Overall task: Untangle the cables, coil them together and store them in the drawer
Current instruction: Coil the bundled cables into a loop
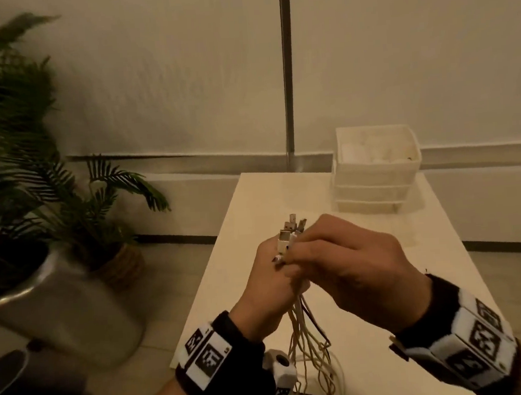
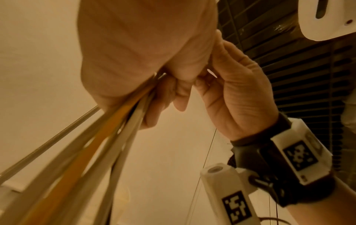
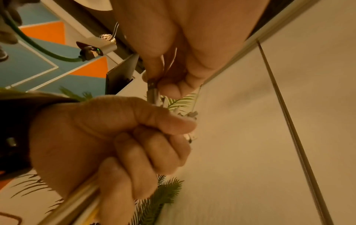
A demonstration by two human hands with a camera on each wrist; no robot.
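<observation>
Together the left hand and right hand gripped the cables just below their upturned plugs, the strands hanging toward the table near edge.

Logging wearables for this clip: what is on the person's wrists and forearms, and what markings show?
Both hands are bare. The left wrist carries a black strap with white blocks printed with black square fiducial codes, and a white camera housing hangs beside it. The right wrist has a matching black band with larger white tag blocks. No sleeves are visible on the forearms in the head view.
</observation>
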